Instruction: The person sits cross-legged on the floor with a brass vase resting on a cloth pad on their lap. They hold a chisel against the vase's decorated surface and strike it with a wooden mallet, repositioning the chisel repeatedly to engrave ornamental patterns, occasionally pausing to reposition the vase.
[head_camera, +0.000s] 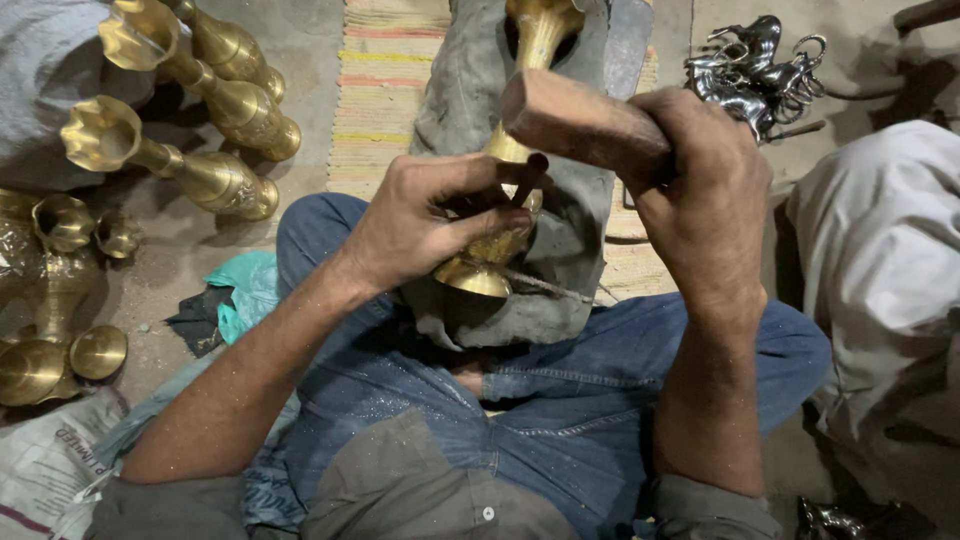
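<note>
A brass vase (520, 120) lies lengthwise on a grey cloth (580, 240) over my lap, its round foot toward me. My left hand (430, 220) grips the vase near its foot and pinches a small dark punch tool (527, 180) against the metal. My right hand (700, 190) is closed around a wooden mallet (580, 125), whose head hangs just above the punch. My legs in blue jeans (560, 400) are folded under the work.
Several fluted brass vases (190, 170) lie on the floor at the left, with more brass pieces (50, 340) at the left edge. Shiny silver animal figures (760, 65) sit at the upper right. A striped mat (385, 90) lies ahead; another person's pale trouser leg (880, 260) is at right.
</note>
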